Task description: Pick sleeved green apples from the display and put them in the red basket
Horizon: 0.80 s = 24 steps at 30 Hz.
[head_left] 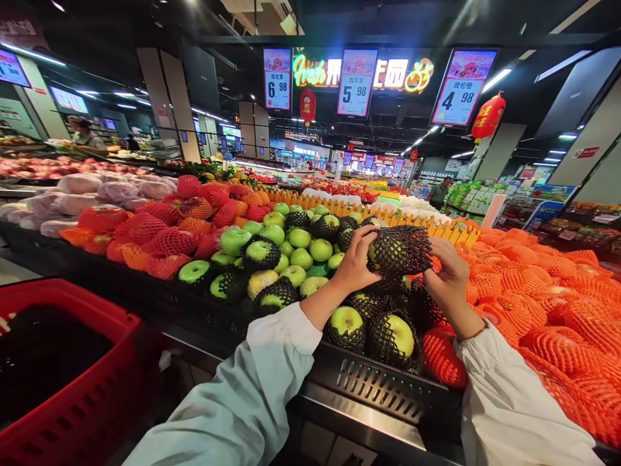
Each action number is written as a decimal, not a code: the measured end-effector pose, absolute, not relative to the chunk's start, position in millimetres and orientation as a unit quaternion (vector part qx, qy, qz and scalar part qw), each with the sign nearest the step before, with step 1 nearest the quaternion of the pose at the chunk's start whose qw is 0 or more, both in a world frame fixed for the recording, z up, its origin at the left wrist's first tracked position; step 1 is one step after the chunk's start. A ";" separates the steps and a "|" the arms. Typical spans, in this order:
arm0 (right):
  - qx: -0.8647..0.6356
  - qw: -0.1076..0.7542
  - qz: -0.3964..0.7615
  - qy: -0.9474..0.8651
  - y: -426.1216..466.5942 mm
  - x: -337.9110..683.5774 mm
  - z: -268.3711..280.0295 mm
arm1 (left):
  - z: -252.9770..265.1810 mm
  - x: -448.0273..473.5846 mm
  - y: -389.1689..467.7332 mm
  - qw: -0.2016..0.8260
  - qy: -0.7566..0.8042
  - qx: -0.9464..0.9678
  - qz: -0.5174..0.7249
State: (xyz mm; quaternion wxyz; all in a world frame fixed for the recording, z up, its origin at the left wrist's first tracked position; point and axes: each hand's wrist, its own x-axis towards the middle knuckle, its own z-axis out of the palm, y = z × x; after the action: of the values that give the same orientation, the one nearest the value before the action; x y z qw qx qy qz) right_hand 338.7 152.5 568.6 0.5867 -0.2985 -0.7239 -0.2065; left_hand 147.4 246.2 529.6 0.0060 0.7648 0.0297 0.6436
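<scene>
Above the fruit display, both hands hold a green apple in a black foam net (pixel 400 251). My left hand (pixel 358 262) is closed round its left end, thumb below and fingers on top. At the right end, my right hand (pixel 447 272) pinches the gathered edge of the net. Most of the apple is covered by the mesh. Below and to the left lie loose green apples (pixel 301 259) and more apples in black nets (pixel 398 336). A fruit in a red foam net (pixel 442 356) rests under my right wrist.
A red shopping basket (pixel 72 414) stands at the lower left. Orange-netted fruit (pixel 533 285) is heaped on the right, red-netted fruit (pixel 169 226) on the left. A slotted black tray edge (pixel 378 382) runs along the front. Price screens (pixel 358 83) hang overhead. A person (pixel 439 192) stands far back.
</scene>
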 end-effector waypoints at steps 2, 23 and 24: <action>-0.298 0.577 -0.203 -0.733 148.9 337.0 568.6 | 529.5 147.7 246.6 0.007 0.033 0.774 0.632; -0.369 0.517 0.094 -0.767 164.0 343.3 558.9 | 531.5 143.5 241.2 0.050 -0.010 0.800 0.598; -0.372 0.517 0.099 -0.764 164.7 343.1 558.9 | 531.1 144.0 241.0 0.051 -0.002 0.806 0.590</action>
State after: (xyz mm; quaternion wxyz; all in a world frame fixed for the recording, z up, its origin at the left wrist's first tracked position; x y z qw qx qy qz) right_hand 343.1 164.7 558.9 0.5171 -0.3723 -0.7643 0.0992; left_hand 144.0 241.0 531.1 0.0509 0.8055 -0.0024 0.5904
